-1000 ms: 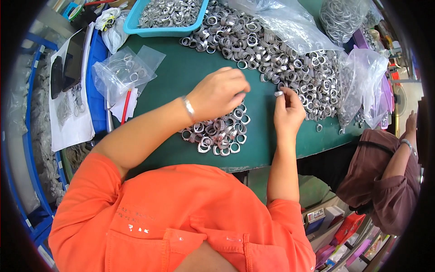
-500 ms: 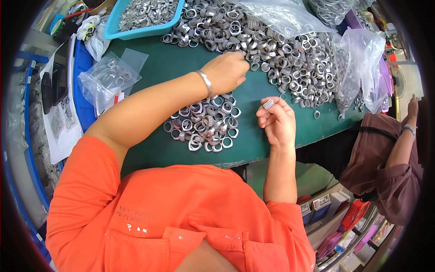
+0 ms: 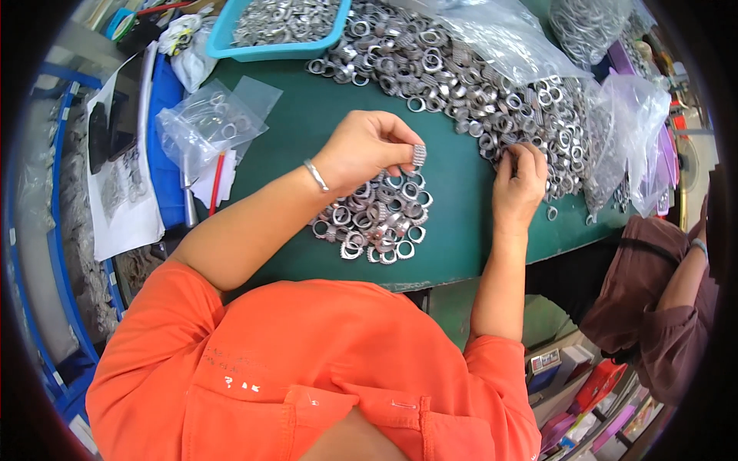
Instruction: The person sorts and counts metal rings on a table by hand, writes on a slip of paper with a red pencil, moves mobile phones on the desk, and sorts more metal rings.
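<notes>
L grip [image 3: 361, 154] pinches studded grey metal ring [image 3: 419, 156], prob. for view; R grip [image 3: 520, 186] state unclear, grey metal-ring heap [image 3: 461, 92] beyond.

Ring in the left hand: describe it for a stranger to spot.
On the green table, find the smaller heap of rings, nearest the orange shirt. By its far edge, the left hand pinches one bumpy ring. Unlike the heaped ones, it is held up.

Open desk [image 3: 461, 207] separates the left fingers [image 3: 398, 156] and right fingers [image 3: 524, 158]; a small ring pile [image 3: 377, 213] blocks just nearside of the left, a large ring heap [image 3: 469, 88] beyond the right.
</notes>
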Motion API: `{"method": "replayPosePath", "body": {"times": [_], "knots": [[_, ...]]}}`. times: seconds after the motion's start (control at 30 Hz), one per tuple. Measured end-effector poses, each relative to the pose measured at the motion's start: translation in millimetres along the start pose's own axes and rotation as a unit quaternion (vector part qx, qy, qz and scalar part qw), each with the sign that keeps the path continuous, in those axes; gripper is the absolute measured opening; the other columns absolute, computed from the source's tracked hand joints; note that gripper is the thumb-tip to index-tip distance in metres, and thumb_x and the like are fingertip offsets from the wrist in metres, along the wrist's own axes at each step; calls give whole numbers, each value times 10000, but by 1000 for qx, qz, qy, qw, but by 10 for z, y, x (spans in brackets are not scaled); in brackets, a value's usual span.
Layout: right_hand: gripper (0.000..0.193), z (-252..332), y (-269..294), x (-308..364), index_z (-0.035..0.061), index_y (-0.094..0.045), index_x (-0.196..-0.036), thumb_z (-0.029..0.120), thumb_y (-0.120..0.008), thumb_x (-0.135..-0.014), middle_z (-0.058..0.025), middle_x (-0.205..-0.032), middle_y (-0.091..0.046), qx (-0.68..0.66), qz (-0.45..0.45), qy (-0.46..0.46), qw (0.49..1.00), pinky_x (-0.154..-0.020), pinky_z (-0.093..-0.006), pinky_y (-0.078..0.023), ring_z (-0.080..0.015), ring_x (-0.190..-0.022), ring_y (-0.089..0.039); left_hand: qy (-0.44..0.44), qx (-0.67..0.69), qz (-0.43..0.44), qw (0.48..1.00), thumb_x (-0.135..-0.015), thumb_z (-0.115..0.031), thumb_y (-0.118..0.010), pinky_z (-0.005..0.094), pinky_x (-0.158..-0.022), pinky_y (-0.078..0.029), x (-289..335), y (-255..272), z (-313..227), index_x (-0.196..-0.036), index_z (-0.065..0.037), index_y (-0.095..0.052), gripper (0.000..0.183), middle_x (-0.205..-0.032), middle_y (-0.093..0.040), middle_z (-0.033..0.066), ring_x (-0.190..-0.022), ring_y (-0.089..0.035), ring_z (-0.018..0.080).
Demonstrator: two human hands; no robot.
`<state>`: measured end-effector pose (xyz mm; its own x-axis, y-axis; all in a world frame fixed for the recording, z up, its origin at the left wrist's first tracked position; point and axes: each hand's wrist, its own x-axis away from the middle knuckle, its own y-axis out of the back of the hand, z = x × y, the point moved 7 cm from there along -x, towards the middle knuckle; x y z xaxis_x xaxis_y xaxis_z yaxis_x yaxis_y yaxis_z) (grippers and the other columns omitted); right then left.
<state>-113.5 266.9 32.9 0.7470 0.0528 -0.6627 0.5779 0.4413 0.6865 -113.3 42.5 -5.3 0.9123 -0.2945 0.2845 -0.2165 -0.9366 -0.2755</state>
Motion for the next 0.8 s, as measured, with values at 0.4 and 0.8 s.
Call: {"method": "replayPosePath", "body": {"times": [0.4,0.8], "knots": [[173,147,-171,361,-59,-649,-1022,2,-585,-873,-97,-792,-659,-482,146,-388,772,-502,-218,-481,-107,-588,-601,5,-15,-5,1000,-793,39,-655,236,-604,-523,85,2,-17,-902,41,-649,109,-804,-664,102,-675,-628,118],[176,476,-334,617,-93,-644,-986,-5,-569,-854,-121,-738,-660,-617,228,-447,606,-480,-227,-488,-118,-546,-592,-176,-299,4,938,-734,45,-646,245,-635,-485,234,-25,-201,-815,-21,-674,109,-800,-637,39,-750,-619,122]]}}
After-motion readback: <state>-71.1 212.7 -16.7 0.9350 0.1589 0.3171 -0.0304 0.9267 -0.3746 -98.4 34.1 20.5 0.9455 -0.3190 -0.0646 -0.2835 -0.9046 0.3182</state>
